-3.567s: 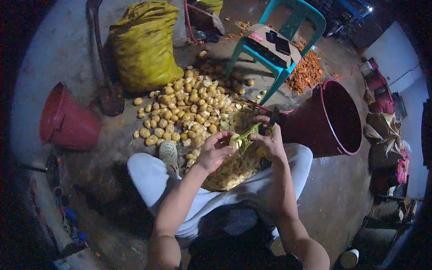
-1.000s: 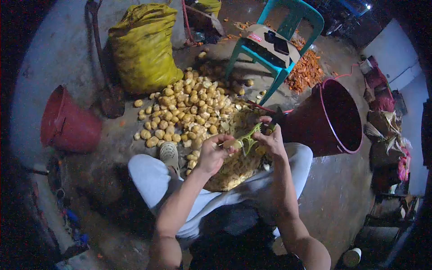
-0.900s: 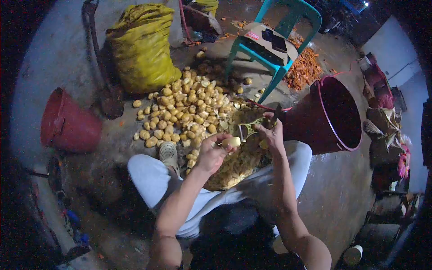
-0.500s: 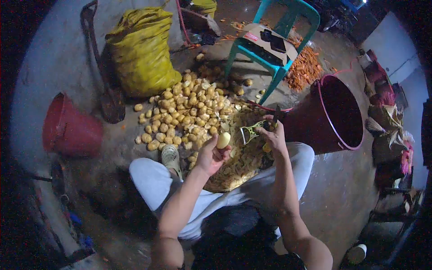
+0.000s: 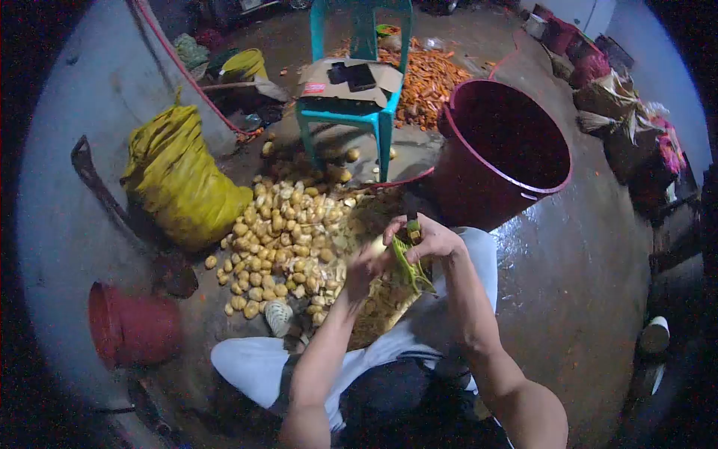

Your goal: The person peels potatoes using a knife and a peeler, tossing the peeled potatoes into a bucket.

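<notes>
My left hand [image 5: 366, 268] is closed around a pale peeled potato [image 5: 379, 245]; both are smeared by motion. Close against it on the right, my right hand [image 5: 434, 239] grips a yellow-green peeler [image 5: 408, 263] by its dark handle. The peeler's head points down between the hands, and I cannot tell whether its blade touches the potato. Beyond my hands, to the left, a large heap of potatoes [image 5: 277, 232] lies on the floor. Peelings [image 5: 374, 318] are piled beneath my hands, between my legs.
A full yellow sack [image 5: 179, 176] leans by the left wall, above a red bucket [image 5: 138, 325]. A teal chair [image 5: 340, 118] bearing cardboard stands ahead, with orange scraps [image 5: 430, 82] behind it. At right is a large dark-red tub [image 5: 467, 179].
My view has swung right, shifting the surroundings leftward and down. My hands have come together, bringing the potato and peeler close. The peeler has turned from sideways to pointing down.
</notes>
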The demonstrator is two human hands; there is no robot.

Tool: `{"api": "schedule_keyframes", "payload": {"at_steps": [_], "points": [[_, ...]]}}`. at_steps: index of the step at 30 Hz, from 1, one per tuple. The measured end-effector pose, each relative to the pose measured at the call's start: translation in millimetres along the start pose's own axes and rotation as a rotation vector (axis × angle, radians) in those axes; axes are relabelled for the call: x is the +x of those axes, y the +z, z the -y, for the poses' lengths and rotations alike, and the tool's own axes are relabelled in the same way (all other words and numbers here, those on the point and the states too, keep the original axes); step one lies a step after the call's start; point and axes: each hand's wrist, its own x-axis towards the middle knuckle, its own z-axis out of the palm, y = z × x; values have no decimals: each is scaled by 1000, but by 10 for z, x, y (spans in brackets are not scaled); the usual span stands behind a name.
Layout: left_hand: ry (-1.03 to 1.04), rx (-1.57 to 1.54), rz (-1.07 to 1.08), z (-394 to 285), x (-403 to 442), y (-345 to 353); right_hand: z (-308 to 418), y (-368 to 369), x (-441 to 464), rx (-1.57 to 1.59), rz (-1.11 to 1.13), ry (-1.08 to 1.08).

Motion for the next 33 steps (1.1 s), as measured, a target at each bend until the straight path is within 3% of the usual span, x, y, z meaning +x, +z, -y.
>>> {"api": "schedule_keyframes", "payload": {"at_steps": [2, 3, 6, 9, 12, 13, 14, 15, 17, 18, 20, 22, 23, 25, 26, 27, 28, 29, 30, 33], "points": [[42, -146, 134, -728, 441, 602, 16, -81, -126, 151, -18, -80], [-59, -373, 166, -884, 612, 762, -8, -138, -189, 150, -24, -75], [-26, -432, 256, -949, 1006, 904, -130, -297, -271, 99, -180, 14], [-189, -390, 154, -394, 1133, 546, 47, -258, -271, 63, -314, 116], [-363, -99, -165, 537, 646, -79, -32, -199, -181, 4, -378, 275], [-453, -65, -248, 809, 408, -300, -268, -267, -178, -246, -356, 179], [-571, -197, -225, 1161, 157, -616, -249, -175, -131, -191, -402, 283], [-494, -175, -287, 1544, -94, -907, -186, -99, -104, -146, -461, 393], [-532, 754, -246, 3362, -500, -1804, -300, -90, -70, -315, -377, 390], [-546, 742, -254, 3500, -680, -2000, -327, -77, -34, -499, -313, 374], [-719, 1783, -51, 3492, -1028, -2509, -314, 37, 63, -547, -325, 386], [-802, 1175, -355, 2520, -1059, -2324, -374, 114, 184, -594, -340, 400], [-805, 898, -520, 1707, -1040, -2090, -430, 114, 239, -541, -341, 504], [-880, 918, -428, 1805, -918, -2569, -587, 117, 306, -491, -327, 623], [-773, 962, -447, 2099, -922, -2866, -689, 109, 330, -650, -274, 606], [-700, 866, -657, 2073, -854, -2904, -779, 122, 381, -807, -214, 583], [-699, 666, -664, 1926, -769, -2981, -834, 151, 461, -811, -192, 596], [-813, 815, -544, 1795, -638, -3110, -875, 173, 547, -821, -170, 628], [-506, 739, -716, 2224, -670, -3344, -913, 193, 632, -832, -150, 660], [-567, 928, -860, 2199, -463, -3609, -1050, 265, 817, -906, -141, 648]]}}
